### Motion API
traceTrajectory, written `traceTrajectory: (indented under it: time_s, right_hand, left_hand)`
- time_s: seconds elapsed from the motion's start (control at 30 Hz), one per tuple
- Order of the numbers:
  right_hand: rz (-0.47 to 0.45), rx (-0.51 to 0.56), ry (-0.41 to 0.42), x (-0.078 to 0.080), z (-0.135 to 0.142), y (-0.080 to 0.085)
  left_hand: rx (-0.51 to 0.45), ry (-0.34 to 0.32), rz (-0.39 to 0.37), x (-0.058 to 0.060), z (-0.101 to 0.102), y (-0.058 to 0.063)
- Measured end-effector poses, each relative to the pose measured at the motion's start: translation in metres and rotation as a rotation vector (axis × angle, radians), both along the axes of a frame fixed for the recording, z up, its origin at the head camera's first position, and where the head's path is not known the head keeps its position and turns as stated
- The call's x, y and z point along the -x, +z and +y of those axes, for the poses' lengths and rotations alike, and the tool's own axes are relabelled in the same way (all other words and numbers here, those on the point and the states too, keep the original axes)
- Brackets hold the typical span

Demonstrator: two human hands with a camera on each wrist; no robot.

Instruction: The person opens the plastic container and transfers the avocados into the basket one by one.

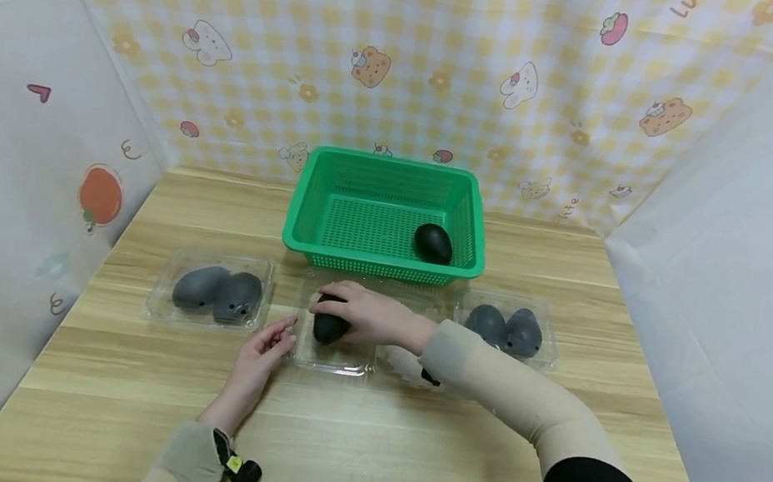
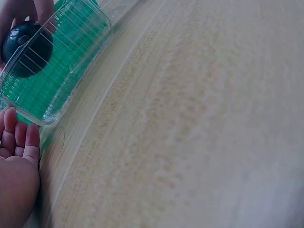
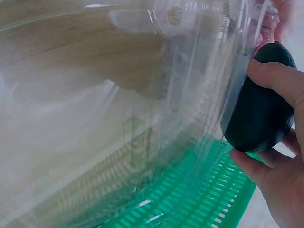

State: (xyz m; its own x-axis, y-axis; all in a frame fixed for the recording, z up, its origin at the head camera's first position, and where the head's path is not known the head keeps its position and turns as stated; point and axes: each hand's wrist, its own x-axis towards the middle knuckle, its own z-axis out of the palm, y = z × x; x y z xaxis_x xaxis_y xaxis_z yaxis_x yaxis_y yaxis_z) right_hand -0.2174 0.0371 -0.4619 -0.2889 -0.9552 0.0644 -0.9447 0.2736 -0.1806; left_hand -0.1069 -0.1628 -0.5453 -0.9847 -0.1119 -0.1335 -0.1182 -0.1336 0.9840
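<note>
My right hand (image 1: 371, 314) grips a black, egg-shaped avocado (image 1: 329, 328), thumb and fingers around it. The avocado is over the left part of an open clear plastic clamshell box (image 1: 337, 364). In the right wrist view, the thumb lies across the avocado (image 3: 261, 109) beside the clear plastic wall. My left hand (image 1: 265, 350) is at the box's left edge, fingers loosely bent and holding nothing. In the left wrist view, its fingertips are close to the box corner; whether they touch it I cannot tell. Another avocado (image 1: 433, 243) lies in the green basket (image 1: 299, 219).
A closed clear box (image 1: 157, 302) with two avocados stands to the left on the wooden table (image 1: 397, 462). A similar box (image 1: 547, 342) with two more is to the right, partly behind my right forearm. Patterned cloth (image 1: 418, 44) hangs behind the basket.
</note>
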Motion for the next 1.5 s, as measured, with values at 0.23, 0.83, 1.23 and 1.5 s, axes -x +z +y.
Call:
traceTrajectory:
  time_s: [0.23,0.83,1.23,1.5]
  right_hand:
    - [-0.008,0.020,0.007,0.000,0.004,0.006]
    - [0.030,0.026,-0.022,0.008,0.012,0.026]
    - [0.015,0.031,-0.029,0.009,0.018,0.038]
    - [0.045,0.081,-0.002,0.013,0.024,0.050]
  left_hand:
    - [0.021,0.007,0.003,-0.001,0.001,-0.001]
    - [0.015,0.003,0.005,-0.001,0.001,0.001]
    - [0.015,0.000,0.003,-0.001,0.002,0.002]
    - [0.009,0.008,0.018,-0.001,0.001,0.000]
